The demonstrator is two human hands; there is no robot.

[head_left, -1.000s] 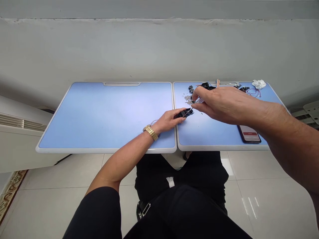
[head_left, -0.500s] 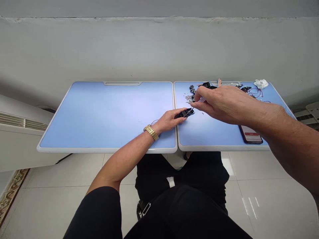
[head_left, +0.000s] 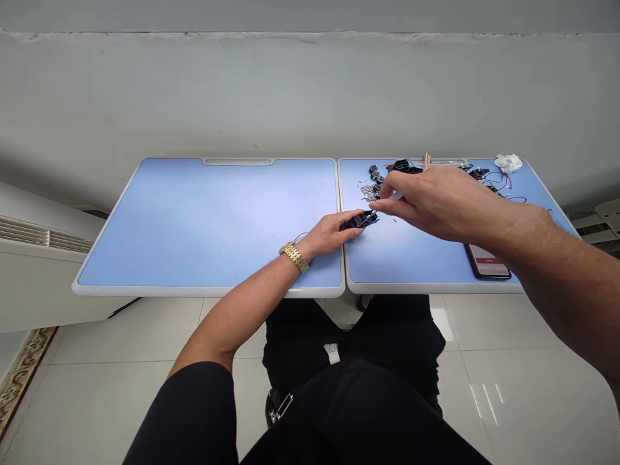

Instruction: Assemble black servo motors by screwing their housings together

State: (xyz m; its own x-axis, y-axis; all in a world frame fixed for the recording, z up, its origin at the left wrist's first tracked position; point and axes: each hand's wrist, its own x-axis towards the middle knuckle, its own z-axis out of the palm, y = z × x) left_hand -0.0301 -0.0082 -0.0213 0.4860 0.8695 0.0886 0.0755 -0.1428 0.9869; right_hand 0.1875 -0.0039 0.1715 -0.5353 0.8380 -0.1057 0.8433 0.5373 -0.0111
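**Left hand** (head_left: 329,234): closed, gripping a small black part (head_left: 363,220) between fingers and thumb, just over the seam between the two bench (head_left: 208,290) panels.
**Left wrist:** wears a gold link watch (head_left: 293,257).
**Right hand** (head_left: 436,203): closed on a thin pale tool (head_left: 396,196), its fingertips just beside the black part; tool tip hidden.
**Change:** right hand little moved from half a second earlier; fingertips remain at the black part.
**Nearby:** a scatter of small metal pins (head_left: 369,192) beyond the black part.
**Right panel, far side:** dark components (head_left: 404,166), red wire (head_left: 498,181), white tissue (head_left: 508,163).
**Right panel, near edge:** a smartphone (head_left: 488,265), partly under the right forearm.
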